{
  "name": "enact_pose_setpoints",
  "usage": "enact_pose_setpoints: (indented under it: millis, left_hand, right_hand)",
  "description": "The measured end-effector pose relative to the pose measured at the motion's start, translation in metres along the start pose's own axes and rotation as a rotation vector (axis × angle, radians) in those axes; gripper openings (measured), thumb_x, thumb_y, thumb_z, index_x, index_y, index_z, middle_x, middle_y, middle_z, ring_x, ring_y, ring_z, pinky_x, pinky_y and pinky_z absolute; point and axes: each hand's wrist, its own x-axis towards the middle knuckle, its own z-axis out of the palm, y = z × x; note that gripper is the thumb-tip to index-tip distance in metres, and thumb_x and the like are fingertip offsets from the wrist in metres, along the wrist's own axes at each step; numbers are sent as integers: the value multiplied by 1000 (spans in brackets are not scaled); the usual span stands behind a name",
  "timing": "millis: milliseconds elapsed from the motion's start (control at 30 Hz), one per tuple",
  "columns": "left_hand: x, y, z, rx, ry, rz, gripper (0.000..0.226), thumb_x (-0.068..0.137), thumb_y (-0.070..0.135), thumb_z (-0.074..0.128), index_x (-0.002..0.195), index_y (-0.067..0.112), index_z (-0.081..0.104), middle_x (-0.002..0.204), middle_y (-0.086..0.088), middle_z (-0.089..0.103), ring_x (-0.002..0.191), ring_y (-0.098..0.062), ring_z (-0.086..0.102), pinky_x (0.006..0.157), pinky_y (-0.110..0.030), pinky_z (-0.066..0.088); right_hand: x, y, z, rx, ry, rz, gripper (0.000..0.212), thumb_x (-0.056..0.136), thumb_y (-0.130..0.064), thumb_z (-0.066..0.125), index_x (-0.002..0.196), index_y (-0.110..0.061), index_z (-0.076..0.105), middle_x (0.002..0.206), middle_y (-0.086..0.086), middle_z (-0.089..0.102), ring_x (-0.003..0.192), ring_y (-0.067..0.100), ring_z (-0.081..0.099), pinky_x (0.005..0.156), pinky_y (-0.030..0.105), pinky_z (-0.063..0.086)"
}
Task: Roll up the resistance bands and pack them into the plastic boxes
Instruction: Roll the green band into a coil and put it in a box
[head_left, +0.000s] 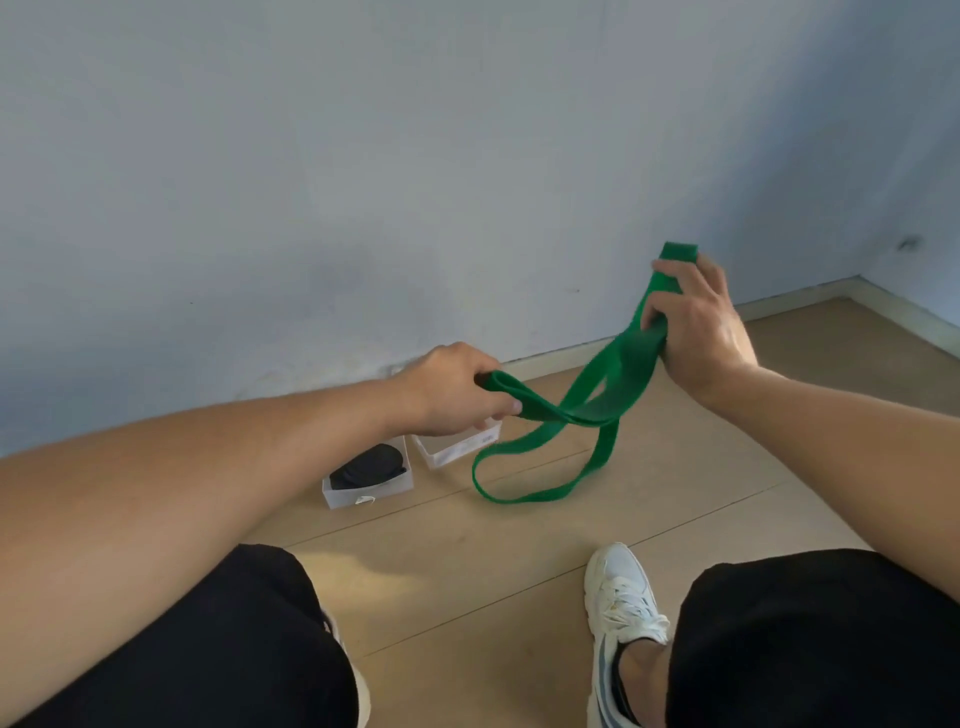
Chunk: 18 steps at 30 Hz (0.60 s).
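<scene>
Green resistance band (582, 410) hangs in the air between both hands, unrolled, its slack loop drooping to the wooden floor (675, 493) at about five o'clock from the boxes. At its three o'clock end the right hand (696, 327) grips folded layers, fingers curled round them; at its nine o'clock end the left hand (457, 389) pinches the other fold between thumb and fingers. Beyond the left hand, at seven o'clock, a clear plastic box (369, 483) already holds a rolled black band (369, 465), so one band looks packed. Just beside it, at two o'clock, a second plastic box (457, 447) seems unfilled. By my judgement, rolling the green band and boxing it remains.
</scene>
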Motion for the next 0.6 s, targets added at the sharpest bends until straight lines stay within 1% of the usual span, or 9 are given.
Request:
enact_pose_setpoints:
  millis: [67,133,200,267,300,367,433,533,600]
  left_hand:
    - [0,-1,-2,-26,26,8,20,91,41,73,95,22,75,92,3,79,78,-5,75,81,-34,60]
    - [0,-1,-4,-94,69,23,24,91,45,72,98,22,76,94,0,79,79,-5,75,85,-40,61]
    - [1,1,-4,-150,103,28,27,91,49,71,98,24,77,95,-2,79,82,-8,76,84,-39,61]
    - [2,3,-4,-138,116,18,31,91,50,71,95,21,78,91,-1,80,83,-10,76,78,-33,60]
    - [3,5,-4,-114,118,9,32,92,49,70,92,18,78,87,1,80,81,-10,76,74,-29,58]
    - [4,6,-3,-75,125,-13,35,94,47,68,86,13,77,78,1,79,76,-12,75,66,-25,51]
    - [5,8,-5,-68,163,-27,37,96,44,65,82,11,74,73,-2,78,76,-16,75,65,-27,50]
    - [3,10,-11,-127,231,-19,29,98,38,63,86,13,69,68,-3,74,72,-20,72,72,-37,59]
    - [0,13,-15,-238,256,-13,29,98,34,64,91,7,70,66,-6,70,64,-19,69,71,-36,62]
  right_hand:
    - [-1,11,-3,-30,46,22,12,86,4,63,84,-7,67,151,7,45,144,29,28,86,49,53]
    - [1,20,-10,-46,154,165,13,90,-4,60,93,-12,69,144,7,52,132,34,42,85,44,49]
    - [2,24,-15,-65,143,344,19,93,-10,54,107,-19,64,127,12,59,111,40,56,81,41,42]
    - [-2,23,-16,-176,-35,455,25,95,-17,49,120,-21,54,102,15,64,95,40,64,76,40,43]
    - [-5,21,-15,-222,-154,490,24,96,-21,47,118,-17,53,89,13,67,88,36,67,72,37,45]
    - [-11,16,-9,-209,-431,525,28,100,-27,41,102,-9,63,75,8,74,68,25,73,66,33,52]
    - [-12,16,-2,-69,-632,510,39,105,-34,42,96,-5,66,73,8,76,59,22,75,69,39,61]
    - [-9,23,5,90,-584,369,20,93,-29,72,107,-15,73,81,5,75,73,21,72,74,35,60]
    - [-11,25,4,47,-684,272,35,82,-29,83,115,-19,72,88,-3,71,78,14,65,67,27,51]
